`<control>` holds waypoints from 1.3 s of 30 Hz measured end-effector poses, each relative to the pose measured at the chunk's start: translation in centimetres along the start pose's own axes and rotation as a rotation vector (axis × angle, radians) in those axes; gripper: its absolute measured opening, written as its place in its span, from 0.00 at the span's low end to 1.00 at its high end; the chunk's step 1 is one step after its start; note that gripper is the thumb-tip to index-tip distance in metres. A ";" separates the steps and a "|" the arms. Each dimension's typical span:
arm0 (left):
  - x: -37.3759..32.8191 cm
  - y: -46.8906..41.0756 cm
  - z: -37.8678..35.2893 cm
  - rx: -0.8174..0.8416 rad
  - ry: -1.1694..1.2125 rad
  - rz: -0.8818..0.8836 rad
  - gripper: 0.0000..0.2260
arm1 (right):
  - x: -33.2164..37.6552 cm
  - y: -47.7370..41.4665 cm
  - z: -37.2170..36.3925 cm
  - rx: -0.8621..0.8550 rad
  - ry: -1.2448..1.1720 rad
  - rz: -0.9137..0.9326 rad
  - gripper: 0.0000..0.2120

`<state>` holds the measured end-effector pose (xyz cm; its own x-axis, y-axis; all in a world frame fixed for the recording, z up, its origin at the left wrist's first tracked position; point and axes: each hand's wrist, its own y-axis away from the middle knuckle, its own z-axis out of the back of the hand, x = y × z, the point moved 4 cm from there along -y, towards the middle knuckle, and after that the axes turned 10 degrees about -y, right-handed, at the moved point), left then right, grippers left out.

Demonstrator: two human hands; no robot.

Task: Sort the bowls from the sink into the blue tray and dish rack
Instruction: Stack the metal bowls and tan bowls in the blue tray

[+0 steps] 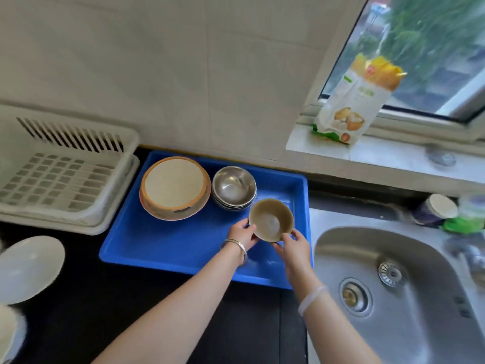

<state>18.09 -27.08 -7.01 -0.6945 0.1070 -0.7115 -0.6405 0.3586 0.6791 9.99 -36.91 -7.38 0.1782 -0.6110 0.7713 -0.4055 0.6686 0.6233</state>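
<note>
A small olive-brown bowl (pixel 270 218) is held over the right part of the blue tray (pixel 168 245), tilted toward me. My left hand (pixel 242 234) grips its left rim and my right hand (pixel 293 243) holds its lower right side. In the tray stand a stack of wide orange-rimmed bowls (pixel 174 189) at the back left and a stack of steel bowls (pixel 234 187) beside it. The white dish rack (pixel 60 174) sits left of the tray with nothing visible in it. The steel sink (pixel 409 290) at the right holds no bowls that I can see.
A white plate (pixel 29 267) lies on the dark counter at the far left. A food carton (pixel 351 101) stands on the window sill. A jar (pixel 437 208) and a green item (pixel 464 223) sit behind the sink, whose tap area is blurred.
</note>
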 end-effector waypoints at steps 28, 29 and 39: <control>-0.3 -7.8 -4.5 -0.084 0.168 -0.046 0.15 | 1.9 -7.6 -3.0 -0.005 -0.187 -0.099 0.15; -0.3 -7.7 -4.5 -0.081 0.166 -0.046 0.15 | 2.0 -7.4 -2.9 0.009 -0.183 -0.104 0.15; -0.2 -4.5 -2.6 -0.070 -0.010 -0.024 0.19 | 3.0 -4.9 -1.7 0.025 0.117 -0.060 0.20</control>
<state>20.29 -31.09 -9.48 -0.6758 0.1082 -0.7291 -0.6782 0.2959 0.6726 14.08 -41.31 -7.93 0.3054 -0.5954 0.7431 -0.4131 0.6204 0.6667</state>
